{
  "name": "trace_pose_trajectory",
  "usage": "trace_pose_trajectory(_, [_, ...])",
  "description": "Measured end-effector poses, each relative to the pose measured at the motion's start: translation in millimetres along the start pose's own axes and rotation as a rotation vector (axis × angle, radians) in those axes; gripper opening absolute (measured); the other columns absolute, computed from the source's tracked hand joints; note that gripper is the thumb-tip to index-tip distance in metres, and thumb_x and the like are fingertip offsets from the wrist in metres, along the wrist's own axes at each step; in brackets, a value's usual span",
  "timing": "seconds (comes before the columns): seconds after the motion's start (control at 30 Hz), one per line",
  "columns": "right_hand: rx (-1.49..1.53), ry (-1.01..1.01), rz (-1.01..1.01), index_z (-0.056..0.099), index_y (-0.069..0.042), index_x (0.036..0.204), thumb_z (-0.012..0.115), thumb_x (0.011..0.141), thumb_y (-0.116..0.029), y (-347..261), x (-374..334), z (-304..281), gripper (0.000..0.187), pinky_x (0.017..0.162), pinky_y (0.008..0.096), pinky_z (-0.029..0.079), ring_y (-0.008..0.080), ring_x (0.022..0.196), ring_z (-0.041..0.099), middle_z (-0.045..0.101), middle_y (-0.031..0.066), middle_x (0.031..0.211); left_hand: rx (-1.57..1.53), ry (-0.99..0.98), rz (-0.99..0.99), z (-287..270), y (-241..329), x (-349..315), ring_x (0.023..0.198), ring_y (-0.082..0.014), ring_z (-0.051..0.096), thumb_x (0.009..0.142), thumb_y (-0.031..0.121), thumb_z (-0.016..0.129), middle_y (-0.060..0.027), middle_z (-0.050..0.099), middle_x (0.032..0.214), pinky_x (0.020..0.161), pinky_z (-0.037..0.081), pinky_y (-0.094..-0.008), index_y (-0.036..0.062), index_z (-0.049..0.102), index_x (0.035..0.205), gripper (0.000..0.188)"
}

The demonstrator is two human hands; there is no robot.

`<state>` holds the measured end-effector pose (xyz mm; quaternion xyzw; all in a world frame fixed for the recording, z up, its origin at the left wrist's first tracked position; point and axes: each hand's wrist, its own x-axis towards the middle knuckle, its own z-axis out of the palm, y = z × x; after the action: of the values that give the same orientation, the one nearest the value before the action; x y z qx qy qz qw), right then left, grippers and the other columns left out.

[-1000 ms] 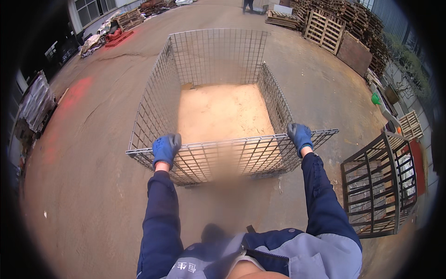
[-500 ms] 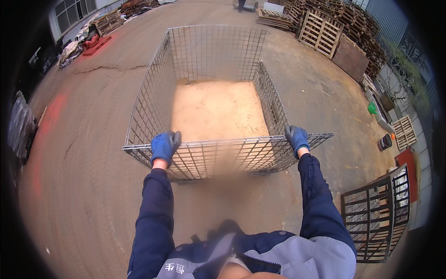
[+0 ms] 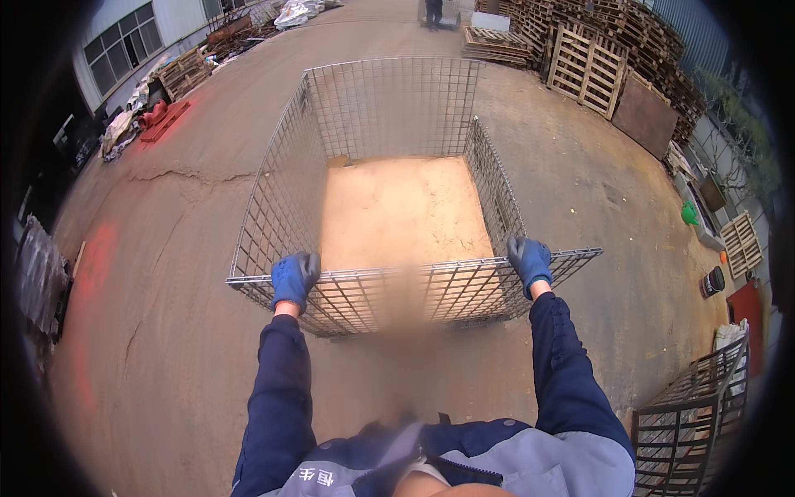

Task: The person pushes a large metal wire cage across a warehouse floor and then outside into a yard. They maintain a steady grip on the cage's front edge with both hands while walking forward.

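Both my gloved hands hold the near top rail of a large grey wire mesh cage (image 3: pixel 281 186). My left hand (image 3: pixel 293 280), in a blue glove with dark fingers, is closed over the rail near its left end. My right hand (image 3: pixel 530 261), gloved alike, grips the same rail near the right corner. Beyond that hand, the near mesh panel (image 3: pixel 567 265) sticks out past the right side wall. Inside the cage lies a flat, pale tan bottom (image 3: pixel 406 203) with dark specks. My arms reach forward, and a blurred smudge covers part of the near panel.
Stacked wooden pallets (image 3: pixel 588 70) line the far right. A black barred rack (image 3: pixel 691 418) stands near right, with a dark bucket (image 3: pixel 711 282) beyond it. Red metal pieces (image 3: pixel 164 120) and scrap lie at left. Far ahead, a person (image 3: pixel 433 14) stands beside another cage.
The cage has moved forward over the ground with both hands still on its rail. The ground crack, the bucket and the barred rack have come nearer to me.
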<state>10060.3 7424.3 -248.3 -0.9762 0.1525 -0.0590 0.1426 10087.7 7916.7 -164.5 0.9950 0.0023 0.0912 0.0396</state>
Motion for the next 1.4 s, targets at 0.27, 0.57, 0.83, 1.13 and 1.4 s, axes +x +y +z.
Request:
trace_pose_trajectory(0.27, [0.089,0.062,-0.033,0.074,-0.006,0.086,0.044,0.096,-0.042,-21,192,34,0.049,0.079,0.0496,0.052,0.0421,0.088,0.068,0.068,0.0242,0.087,-0.109,0.199,0.097,49,25,178,0.071,-0.0416,0.065,0.088,0.03,0.05,-0.0221,0.066,0.075,0.067,0.05,-0.0484,0.003,0.067,0.067,0.038])
trace_pose_trajectory(0.57, [0.034,-0.004,-0.003,0.074,-0.007,0.09,0.043,0.094,-0.041,-69,392,74,0.047,0.085,0.05,0.051,0.0426,0.094,0.067,0.069,0.0235,0.093,-0.093,0.139,0.008,101,39,362,0.074,-0.043,0.066,0.089,0.035,0.045,-0.0242,0.066,0.078,0.07,0.051,-0.0502,0.0005,0.07,0.071,0.047])
trace_pose_trajectory(0.83, [0.018,0.012,-0.036,0.077,-0.008,0.088,0.041,0.095,-0.042,-136,587,107,0.05,0.084,0.0481,0.052,0.0405,0.09,0.069,0.071,0.0215,0.09,-0.096,0.115,0.017,138,28,552,0.074,-0.0432,0.065,0.089,0.035,0.046,-0.0244,0.066,0.078,0.069,0.051,-0.0504,0.0024,0.07,0.071,0.044])
trace_pose_trajectory(1.13, [-0.013,-0.055,-0.028,0.076,-0.006,0.087,0.044,0.095,-0.045,-184,797,143,0.051,0.082,0.048,0.053,0.0412,0.089,0.069,0.07,0.0219,0.089,-0.02,0.099,-0.008,173,30,751,0.073,-0.0449,0.065,0.09,0.035,0.048,-0.0246,0.066,0.077,0.071,0.05,-0.0513,0.0019,0.07,0.073,0.043])
trace_pose_trajectory(1.4, [-0.027,-0.043,-0.026,0.074,-0.006,0.088,0.044,0.094,-0.043,-228,1001,174,0.048,0.084,0.0493,0.052,0.0418,0.093,0.068,0.069,0.0233,0.091,-0.035,0.113,-0.052,215,53,960,0.075,-0.0426,0.066,0.089,0.034,0.047,-0.0241,0.066,0.077,0.072,0.051,-0.0493,0.0027,0.071,0.071,0.043])
